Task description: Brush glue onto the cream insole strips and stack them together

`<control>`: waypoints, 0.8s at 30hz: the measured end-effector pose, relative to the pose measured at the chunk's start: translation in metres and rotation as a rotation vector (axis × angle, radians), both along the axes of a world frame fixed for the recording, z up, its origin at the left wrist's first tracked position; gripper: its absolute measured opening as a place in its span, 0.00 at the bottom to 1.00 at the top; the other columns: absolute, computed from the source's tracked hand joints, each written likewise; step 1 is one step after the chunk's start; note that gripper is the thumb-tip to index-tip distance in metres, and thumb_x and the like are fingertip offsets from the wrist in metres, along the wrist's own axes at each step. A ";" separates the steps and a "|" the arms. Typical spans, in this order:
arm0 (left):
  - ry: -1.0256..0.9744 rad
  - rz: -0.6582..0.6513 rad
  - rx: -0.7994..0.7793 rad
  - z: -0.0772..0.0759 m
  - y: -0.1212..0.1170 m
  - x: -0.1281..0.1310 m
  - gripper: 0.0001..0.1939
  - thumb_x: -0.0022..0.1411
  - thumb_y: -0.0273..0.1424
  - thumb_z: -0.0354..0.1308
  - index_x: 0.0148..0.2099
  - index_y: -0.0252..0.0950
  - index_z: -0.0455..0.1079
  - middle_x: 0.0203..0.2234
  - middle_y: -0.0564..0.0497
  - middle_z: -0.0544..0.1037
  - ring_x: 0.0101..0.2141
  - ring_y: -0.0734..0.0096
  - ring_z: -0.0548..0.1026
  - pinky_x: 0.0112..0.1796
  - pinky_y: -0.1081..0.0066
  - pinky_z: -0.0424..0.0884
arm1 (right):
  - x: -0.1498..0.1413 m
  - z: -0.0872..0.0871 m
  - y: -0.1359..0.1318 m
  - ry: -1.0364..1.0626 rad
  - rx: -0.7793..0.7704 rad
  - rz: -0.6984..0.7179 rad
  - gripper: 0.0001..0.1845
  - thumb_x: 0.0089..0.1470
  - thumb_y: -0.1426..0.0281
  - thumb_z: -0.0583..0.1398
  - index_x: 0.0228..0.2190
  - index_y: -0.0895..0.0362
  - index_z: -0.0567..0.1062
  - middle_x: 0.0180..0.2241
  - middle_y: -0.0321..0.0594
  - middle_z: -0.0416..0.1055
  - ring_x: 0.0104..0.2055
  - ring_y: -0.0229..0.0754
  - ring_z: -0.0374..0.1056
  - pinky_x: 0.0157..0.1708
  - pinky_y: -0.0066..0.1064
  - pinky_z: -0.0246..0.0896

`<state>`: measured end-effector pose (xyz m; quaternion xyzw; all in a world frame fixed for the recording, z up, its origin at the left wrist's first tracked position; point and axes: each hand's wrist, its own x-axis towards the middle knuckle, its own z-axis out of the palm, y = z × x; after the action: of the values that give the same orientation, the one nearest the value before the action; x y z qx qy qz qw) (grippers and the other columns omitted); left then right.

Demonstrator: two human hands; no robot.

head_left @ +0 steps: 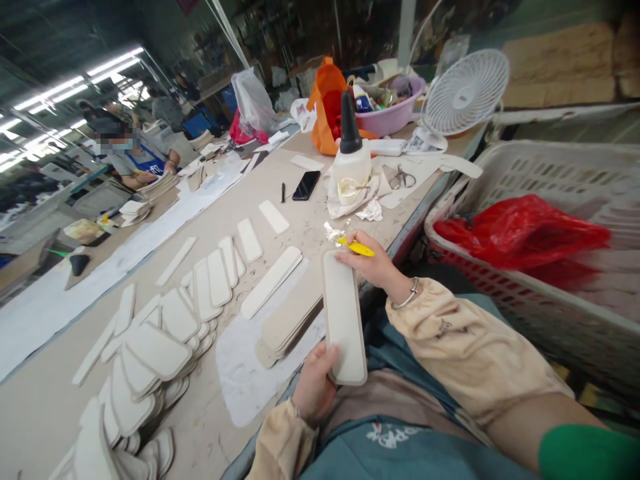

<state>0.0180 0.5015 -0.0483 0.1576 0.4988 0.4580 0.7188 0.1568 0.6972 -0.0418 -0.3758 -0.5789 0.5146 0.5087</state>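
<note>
My left hand (316,379) is closed on the lower end of a long off-white panel (344,313) with rounded corners and a beige rim. The panel is tilted up over the table's edge, above my lap. At its upper end my right hand (373,261) is closed round a small yellow-handled tool (357,247), its fingers touching the panel. The tool's tip lies by a white crumpled scrap, so its kind is unclear. Just left of the panel lies a stack of beige panels (293,320) on a white sheet (240,373). Two narrower white panels (273,281) rest beyond it.
Many overlapping panels (150,353) spread across the table's left. Farther back are a phone (306,185), a black-nozzled bottle (353,163), scissors (401,178), an orange bag (327,110), a purple basin (393,119) and a fan (467,90). A basket (525,157) stands right. A co-worker (145,160) sits far left.
</note>
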 end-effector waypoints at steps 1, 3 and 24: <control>-0.007 0.002 -0.003 0.001 0.003 0.001 0.23 0.56 0.43 0.63 0.48 0.31 0.73 0.34 0.41 0.80 0.36 0.57 0.78 0.38 0.63 0.75 | 0.000 0.000 -0.001 0.006 0.002 0.004 0.17 0.45 0.61 0.65 0.31 0.52 0.62 0.24 0.29 0.57 0.26 0.36 0.54 0.27 0.28 0.49; 0.018 0.022 -0.008 0.001 0.009 0.003 0.23 0.55 0.42 0.63 0.47 0.31 0.73 0.33 0.42 0.80 0.36 0.57 0.78 0.38 0.62 0.75 | -0.001 0.001 -0.002 0.017 0.006 0.008 0.18 0.45 0.60 0.65 0.31 0.52 0.62 0.24 0.29 0.56 0.26 0.36 0.54 0.27 0.28 0.50; 0.348 0.171 0.284 -0.023 0.051 0.026 0.36 0.32 0.56 0.68 0.35 0.29 0.77 0.24 0.46 0.75 0.28 0.60 0.74 0.39 0.58 0.70 | 0.002 -0.006 -0.005 -0.197 0.087 -0.126 0.19 0.41 0.50 0.62 0.29 0.48 0.66 0.28 0.37 0.67 0.32 0.44 0.67 0.31 0.33 0.62</control>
<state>0.0435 0.5529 -0.0710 0.2910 0.5573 0.5486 0.5512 0.1591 0.6919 -0.0476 -0.4377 -0.6231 0.4167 0.4965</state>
